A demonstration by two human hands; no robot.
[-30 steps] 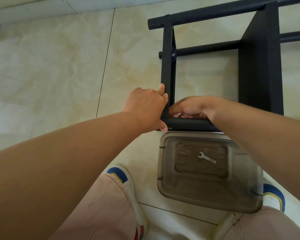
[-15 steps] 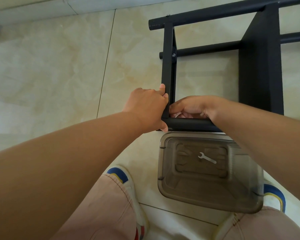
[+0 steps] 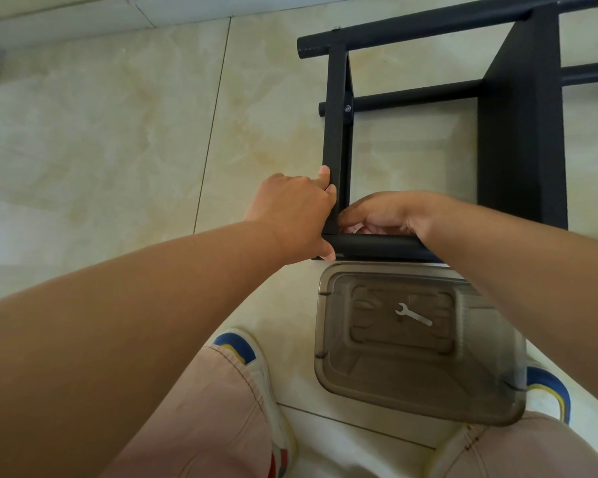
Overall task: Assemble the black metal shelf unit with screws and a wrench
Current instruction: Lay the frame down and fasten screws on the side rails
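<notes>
The shelf frame (image 3: 337,132) is matte black all over — bars, panel and tubes alike — with one small silver screw (image 3: 347,108) on its crossbar. The floor (image 3: 118,132) is glossy cream tile veined with pale tan and split by thin dark grout lines. The plastic box (image 3: 418,384) is smoky translucent brown, the wrench (image 3: 413,314) inside it silver. The trousers (image 3: 208,415) are dusty pink; the shoes (image 3: 252,360) are white with blue-and-yellow toe bands.

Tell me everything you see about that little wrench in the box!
The wrench is small, flat and silvery, like metal. One end has an open fork pointing up-left; the plain handle slants down-right. It lies flat on the bottom of the smoky see-through plastic box on the floor, alone. Neither hand touches it.
</notes>
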